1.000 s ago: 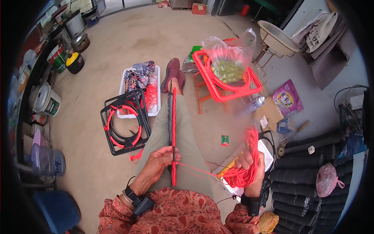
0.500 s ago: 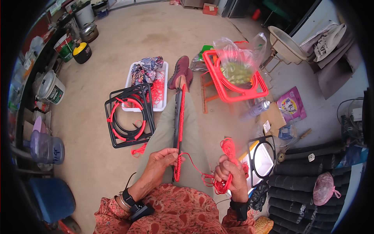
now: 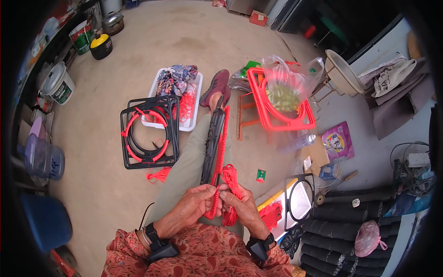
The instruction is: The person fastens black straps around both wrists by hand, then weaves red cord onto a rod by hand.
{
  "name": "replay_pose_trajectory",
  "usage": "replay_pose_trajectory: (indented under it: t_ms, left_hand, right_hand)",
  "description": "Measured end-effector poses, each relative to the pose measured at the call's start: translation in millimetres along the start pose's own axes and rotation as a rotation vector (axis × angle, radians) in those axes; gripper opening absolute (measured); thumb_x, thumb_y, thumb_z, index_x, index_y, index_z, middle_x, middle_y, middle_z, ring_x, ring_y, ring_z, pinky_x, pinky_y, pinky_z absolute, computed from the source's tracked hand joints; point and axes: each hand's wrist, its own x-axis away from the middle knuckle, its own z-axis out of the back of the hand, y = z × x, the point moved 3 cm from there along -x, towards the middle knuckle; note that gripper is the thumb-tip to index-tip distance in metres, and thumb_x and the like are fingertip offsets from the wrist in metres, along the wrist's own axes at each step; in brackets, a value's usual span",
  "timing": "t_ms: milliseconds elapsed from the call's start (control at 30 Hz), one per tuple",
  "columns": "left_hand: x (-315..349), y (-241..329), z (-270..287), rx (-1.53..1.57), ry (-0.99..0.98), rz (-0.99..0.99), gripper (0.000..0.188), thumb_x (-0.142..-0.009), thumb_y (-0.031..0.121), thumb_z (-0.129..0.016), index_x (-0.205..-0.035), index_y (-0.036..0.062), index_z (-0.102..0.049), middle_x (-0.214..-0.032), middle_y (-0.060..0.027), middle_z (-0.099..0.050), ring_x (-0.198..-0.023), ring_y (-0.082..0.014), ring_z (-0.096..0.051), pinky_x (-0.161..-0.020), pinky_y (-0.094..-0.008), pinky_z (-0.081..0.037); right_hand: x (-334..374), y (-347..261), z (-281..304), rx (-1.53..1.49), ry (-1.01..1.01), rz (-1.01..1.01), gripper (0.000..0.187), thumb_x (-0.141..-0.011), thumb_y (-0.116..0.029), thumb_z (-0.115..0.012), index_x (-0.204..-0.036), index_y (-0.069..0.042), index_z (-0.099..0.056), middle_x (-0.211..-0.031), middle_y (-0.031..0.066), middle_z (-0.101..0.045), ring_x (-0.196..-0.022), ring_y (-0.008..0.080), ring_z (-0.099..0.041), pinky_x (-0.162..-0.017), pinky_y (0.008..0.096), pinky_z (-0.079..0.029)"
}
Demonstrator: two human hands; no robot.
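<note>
A black plastic frame (image 3: 211,152) stands on edge along my lap, seen nearly edge-on. Red cord is wound in tight turns along its near side, forming a red-wrapped edge (image 3: 222,143). At the frame's lower end, my left hand (image 3: 193,205) is closed, with thumb and fingers pinching the wrapped edge. Close against it, my right hand (image 3: 243,207) is closed around a looped bundle of red cord (image 3: 231,177), which sticks out above and below the fingers. The fingertips of both hands almost meet at the frame, so the cord between them is partly hidden.
Left of my legs, other black frames with a red ring (image 3: 146,159) lean on a white tray (image 3: 196,99) of cloth and red cord. At right are a stool carrying red frames (image 3: 272,122), a spray can (image 3: 300,142), a white box (image 3: 278,196) and black rolls (image 3: 344,235).
My right hand has moved left with the cord bundle, from out at the right to the frame's edge beside my left hand. The frame has tilted slightly, showing more of its black side.
</note>
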Motion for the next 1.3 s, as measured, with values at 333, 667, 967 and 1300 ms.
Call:
replay_pose_trajectory:
  t_ms: [333,667,967,1300]
  left_hand:
    - [0,1,2,0.083,-0.087,0.003,0.027,-0.099,0.022,-0.045,-0.105,-0.0031,-0.054,-0.084,-0.0165,-0.064,-0.076,-0.0261,-0.064,-0.072,-0.0373,-0.053]
    - [-5,-4,12,0.141,-0.138,0.077,0.020,-0.093,0.017,-0.050,-0.098,-0.0021,-0.056,-0.081,-0.0165,-0.062,-0.073,-0.0296,-0.063,-0.070,-0.0397,-0.052]
    - [6,23,11,-0.237,0.177,-0.124,0.017,-0.089,0.007,-0.055,-0.104,-0.0012,-0.055,-0.083,-0.0125,-0.063,-0.074,-0.0216,-0.065,-0.070,-0.0334,-0.053]
    - [2,46,-21,-0.867,0.113,-0.476,0.012,-0.088,0.012,-0.064,-0.091,0.0004,-0.063,-0.084,-0.0015,-0.059,-0.074,-0.0096,-0.057,-0.068,-0.0228,-0.046]
  right_hand:
    - [-7,-19,-5,0.019,0.086,-0.005,0.024,-0.092,-0.013,-0.060,-0.112,0.000,-0.056,-0.070,-0.0019,-0.052,-0.058,0.0066,-0.046,-0.055,0.0237,-0.040]
    - [-10,-12,6,-0.047,-0.038,-0.029,0.020,-0.091,-0.011,-0.061,-0.106,0.001,-0.057,-0.072,-0.0012,-0.052,-0.056,0.0064,-0.045,-0.054,0.0240,-0.040]
    - [0,-54,-5,0.102,-0.051,0.010,0.015,-0.090,-0.011,-0.062,-0.099,0.001,-0.059,-0.065,-0.0020,-0.050,-0.056,0.0055,-0.045,-0.052,0.0236,-0.039]
    - [-2,-66,-18,0.320,0.045,0.180,0.024,-0.088,-0.016,-0.064,-0.107,-0.003,-0.058,-0.073,-0.0037,-0.054,-0.063,0.0048,-0.047,-0.057,0.0215,-0.040]
